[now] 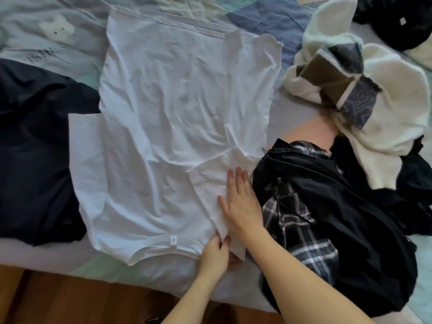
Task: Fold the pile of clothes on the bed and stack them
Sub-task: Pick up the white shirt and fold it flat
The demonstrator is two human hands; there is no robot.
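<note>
A white T-shirt [177,127] lies spread flat on the bed, its collar toward me at the near edge. Its right sleeve is folded inward over the body. My right hand [240,202] rests flat on that folded sleeve, fingers together and stretched out. My left hand [216,253] pinches the sleeve's near edge beside the collar. To the right lies a heap of unfolded clothes: a black garment [339,230] over a black-and-white plaid shirt [301,232], and a cream fleece piece with patterned patches [374,94] behind them.
A dark navy garment [35,155] lies flat left of the T-shirt. More dark clothing [397,17] sits at the far right corner. The bed sheet [58,31] is pale blue with prints. The wooden floor [70,298] shows below the bed's near edge.
</note>
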